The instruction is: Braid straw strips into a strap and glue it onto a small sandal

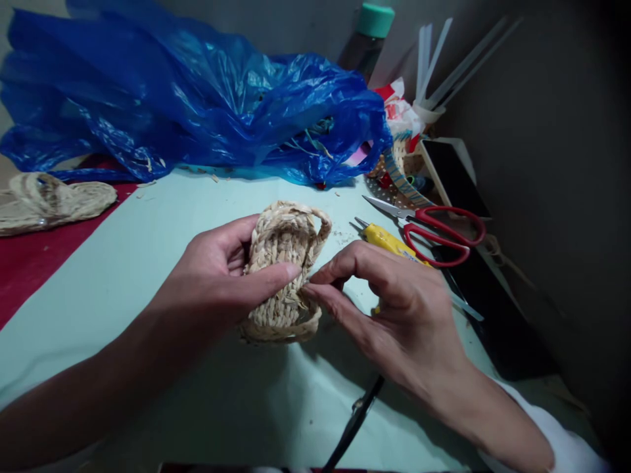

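A small woven straw piece [279,309], braided and with a loop at its upper right and a curved band along its bottom, is held above the pale green table surface. My left hand [221,263] grips it from the left, thumb lying across its middle and the other fingers behind it. At its right edge, the thumb and forefinger of my right hand [379,295] are pinched together against the straw. Whatever lies between those fingertips is too small to make out.
Red-handled scissors [434,226] and a yellow tool [389,242] lie right of the hands. Behind is a crumpled blue plastic bag [207,98]. A woven straw item [73,203] lies far left on red cloth [44,263]. A bottle [367,39] and a phone [456,177] stand beyond.
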Tool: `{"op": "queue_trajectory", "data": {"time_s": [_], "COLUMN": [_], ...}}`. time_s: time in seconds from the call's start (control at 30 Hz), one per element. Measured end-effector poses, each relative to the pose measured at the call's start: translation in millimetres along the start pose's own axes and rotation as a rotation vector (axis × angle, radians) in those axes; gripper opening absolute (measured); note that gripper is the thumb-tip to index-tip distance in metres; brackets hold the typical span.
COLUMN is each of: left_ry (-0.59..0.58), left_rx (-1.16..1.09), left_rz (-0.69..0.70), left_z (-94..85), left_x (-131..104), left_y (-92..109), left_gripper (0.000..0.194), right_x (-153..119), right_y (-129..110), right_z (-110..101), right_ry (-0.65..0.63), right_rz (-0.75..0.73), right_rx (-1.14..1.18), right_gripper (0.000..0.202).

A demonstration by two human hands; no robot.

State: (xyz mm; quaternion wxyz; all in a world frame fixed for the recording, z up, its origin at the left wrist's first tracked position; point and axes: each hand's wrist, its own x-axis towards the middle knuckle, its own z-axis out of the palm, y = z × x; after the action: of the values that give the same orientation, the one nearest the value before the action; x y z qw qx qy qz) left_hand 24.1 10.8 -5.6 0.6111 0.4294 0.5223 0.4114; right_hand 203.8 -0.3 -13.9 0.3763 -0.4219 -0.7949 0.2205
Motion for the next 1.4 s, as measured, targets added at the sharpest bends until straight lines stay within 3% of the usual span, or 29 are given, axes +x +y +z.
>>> {"op": "queue_trajectory", "data": {"time_s": [0.27,0.53,0.63,0.83,1.0,1.17,1.3,1.4], "left_ry": [-0.069,-0.246,-0.299,-0.548,-0.641,-0.544,-0.245,-0.017], "left_rx": [-0.038,-0.242,-0.224,-0.114,-0.043,-0.151,-0.28,-0.318], "left_rz": [-0.061,-0.226,-0.286,-0.271,-0.3,-0.272,-0.134,0.062], "left_z": [-5.6,-13.6,-15.1,-18.1,-18.2,-22.4,-37.1,-47.1], "left_x": [2.9,8.7,6.5,7.4,6.8,11.4,25.1,33.1], "left_y": [2.0,6.6,11.3,4.6,-2.4,-0.7,10.2,15.8], "left_gripper": [0.026,0.014,0.014,0.018,0.021,0.026,0.04,0.026], "right_x": [2.0,6.0,8.4,8.9,8.4,8.8,11.2,13.9], "right_y": [0.8,8.7,13.7,4.1,0.4,7.2,15.4,15.8], "right_z": [-7.3,-18.8,-19.1,-17.3,-12.4,-6.9,-3.7,-3.9], "right_ry": [-0.008,0.27,0.197,-0.167,-0.277,-0.237,0.022,0.181], "right_rz": [0.049,0.261,0.285,0.26,0.233,0.408,0.539,0.55], "right_rx": [0.039,0.249,0.323,0.352,0.236,0.482,0.893,0.99], "right_gripper": [0.014,0.009,0.012,0.031,0.019,0.017,0.023,0.024]}}
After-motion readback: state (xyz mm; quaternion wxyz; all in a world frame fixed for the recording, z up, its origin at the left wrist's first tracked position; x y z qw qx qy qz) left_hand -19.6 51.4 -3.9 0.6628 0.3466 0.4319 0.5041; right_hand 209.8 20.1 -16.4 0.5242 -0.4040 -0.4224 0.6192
